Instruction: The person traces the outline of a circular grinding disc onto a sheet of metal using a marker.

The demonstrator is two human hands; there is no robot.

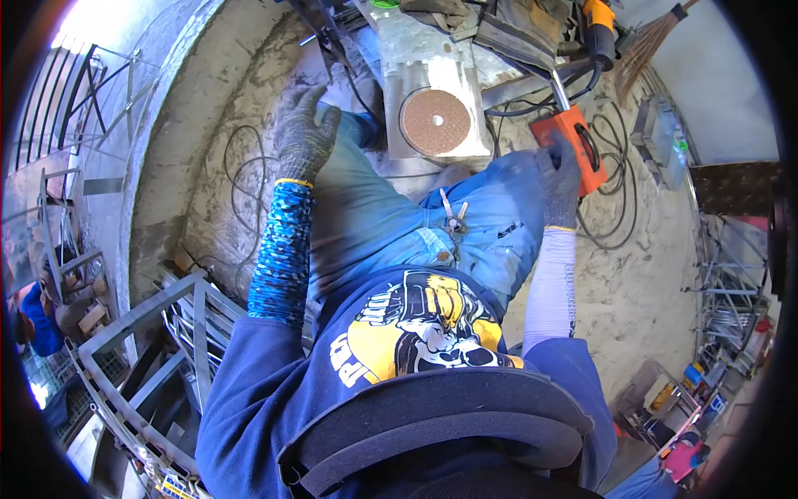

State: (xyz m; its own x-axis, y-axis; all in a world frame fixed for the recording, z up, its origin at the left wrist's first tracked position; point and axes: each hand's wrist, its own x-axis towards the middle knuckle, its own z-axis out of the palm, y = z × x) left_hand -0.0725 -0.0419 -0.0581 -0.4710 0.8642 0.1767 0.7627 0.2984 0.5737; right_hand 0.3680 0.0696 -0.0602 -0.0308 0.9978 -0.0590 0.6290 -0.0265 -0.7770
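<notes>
My left hand [307, 137], in a dark grey knitted glove, hovers over my left thigh with its thumb apart from the fingers and nothing in it. My right hand [559, 179], gloved the same way, is at the left side of an orange box-shaped tool [583, 170] with a black handle. Its fingers are blurred, so whether they grip the box I cannot tell. Between my knees, a round brown abrasive disc [449, 125] with a centre hole lies on a metal plate [399, 79].
A yellow and black power tool [598, 33] rests at the upper right beside a straw broom [652, 50]. Black cable [619, 212] coils on the floor. Metal frames [199, 333] stand at my left; another person [686, 457] is at lower right.
</notes>
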